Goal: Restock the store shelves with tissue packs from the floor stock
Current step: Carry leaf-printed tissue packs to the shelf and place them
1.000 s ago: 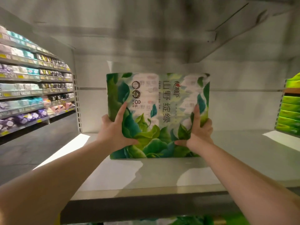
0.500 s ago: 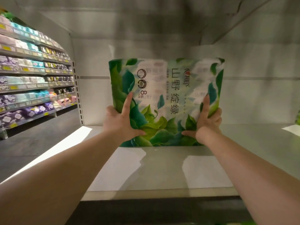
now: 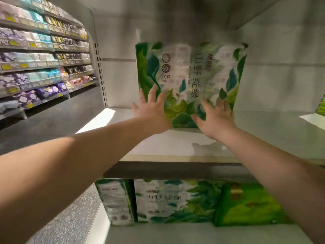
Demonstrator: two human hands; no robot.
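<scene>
- Aisle shelving (image 3: 44,55): stands at far left, stocked on several tiers with packaged goods in purple, teal and pink wrappers; yellow price tags line the tier edges.
- Floor (image 3: 58,120): dark and speckled, runs between the aisle shelving and the near unit.
- Left hand (image 3: 152,111): fingers straight and spread, palm laid flat against the lower left front of the tissue pack; nothing is clasped.
- Tissue pack (image 3: 191,80): green leaf print with white panels, stands upright on the shelf (image 3: 175,147), set back from the front edge, near the rear panel. Whether it touches the rear panel cannot be determined.
- Right hand (image 3: 215,118): fingers extended and apart, resting flat on the lower right front of the tissue pack; no grasp is formed.
- Lower tier: directly beneath the shelf, a second leaf-print pack (image 3: 168,201) stands face forward, with a narrower pack (image 3: 114,203) just beside it on the left.
- Bright green pack (image 3: 246,206): sits just beside the second leaf-print pack on its right, partly hidden by the right forearm.
- Far right edge: a sliver of green goods (image 3: 321,108) is visible; detail is too blurred to identify.
</scene>
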